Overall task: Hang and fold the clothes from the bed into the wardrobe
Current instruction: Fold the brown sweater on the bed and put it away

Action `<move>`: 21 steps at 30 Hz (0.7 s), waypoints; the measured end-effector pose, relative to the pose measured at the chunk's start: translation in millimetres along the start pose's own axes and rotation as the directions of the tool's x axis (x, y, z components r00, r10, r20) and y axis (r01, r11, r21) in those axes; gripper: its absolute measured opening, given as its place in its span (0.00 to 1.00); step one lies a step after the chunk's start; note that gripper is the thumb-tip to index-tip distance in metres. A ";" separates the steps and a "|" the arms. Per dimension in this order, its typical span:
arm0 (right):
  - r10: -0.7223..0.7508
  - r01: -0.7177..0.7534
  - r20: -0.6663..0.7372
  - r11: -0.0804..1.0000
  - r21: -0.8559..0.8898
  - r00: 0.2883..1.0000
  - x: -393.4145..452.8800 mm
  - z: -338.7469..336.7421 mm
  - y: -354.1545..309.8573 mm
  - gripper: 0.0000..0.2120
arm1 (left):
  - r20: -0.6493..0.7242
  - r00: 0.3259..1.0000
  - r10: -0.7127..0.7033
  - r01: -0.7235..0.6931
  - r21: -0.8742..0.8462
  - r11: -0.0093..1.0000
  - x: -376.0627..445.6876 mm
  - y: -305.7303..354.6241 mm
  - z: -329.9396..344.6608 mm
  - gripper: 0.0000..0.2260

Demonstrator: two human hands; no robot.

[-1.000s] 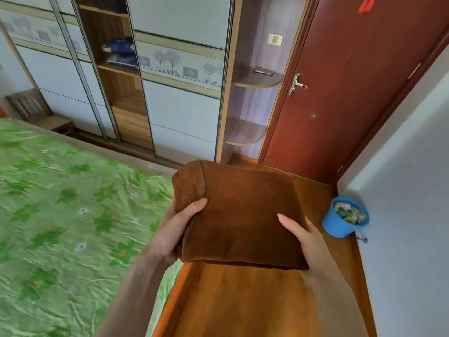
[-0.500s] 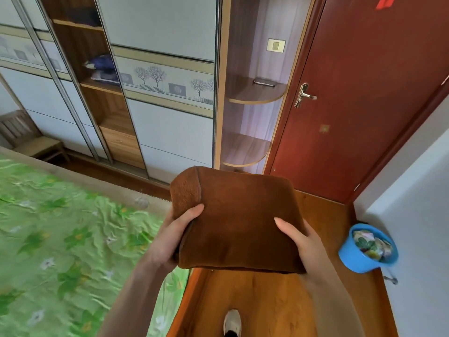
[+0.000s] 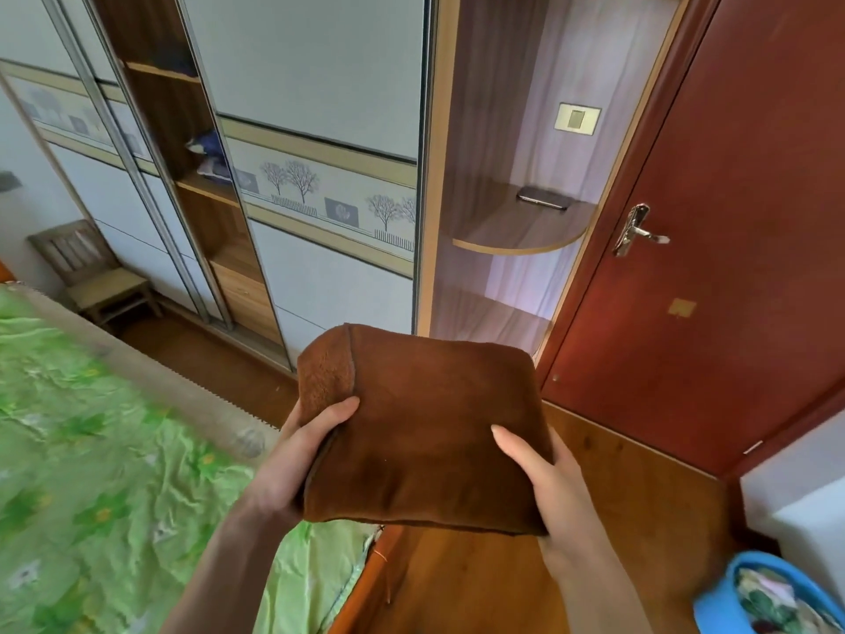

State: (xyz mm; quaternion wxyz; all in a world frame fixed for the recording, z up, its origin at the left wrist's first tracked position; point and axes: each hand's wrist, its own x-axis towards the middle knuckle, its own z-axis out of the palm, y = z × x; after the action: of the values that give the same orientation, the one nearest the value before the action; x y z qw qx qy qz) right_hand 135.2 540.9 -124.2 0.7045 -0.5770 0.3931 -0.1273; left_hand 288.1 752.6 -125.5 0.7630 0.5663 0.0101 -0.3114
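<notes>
While both left hand (image 3: 297,455) and right hand (image 3: 551,485) clasp the folded brown garment (image 3: 425,427), carry step underway; next, shelve it in the open wardrobe bay (image 3: 201,194).

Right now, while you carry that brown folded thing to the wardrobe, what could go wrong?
1. The folded brown garment is pinched only at its sides by the left hand and right hand, so it might sag open.
2. The open wardrobe gap looks narrow, with blue clothes already on a shelf; the bundle could catch on the sliding door.
3. The blue bucket sits on the floor nearby, easy to kick.
</notes>
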 end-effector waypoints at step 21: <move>-0.045 0.134 0.398 0.971 -0.200 0.916 318.0 135.3 -161.4 0.39 | -0.389 0.916 0.100 -0.204 -0.236 0.950 257.5 93.3 13.5 0.17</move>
State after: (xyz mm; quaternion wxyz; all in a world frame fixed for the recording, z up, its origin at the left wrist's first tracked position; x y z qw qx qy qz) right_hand 483.7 387.4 -102.8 0.6929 -0.6835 0.2297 0.0029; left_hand 536.5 636.8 -135.4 0.8395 0.5041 0.1528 -0.1331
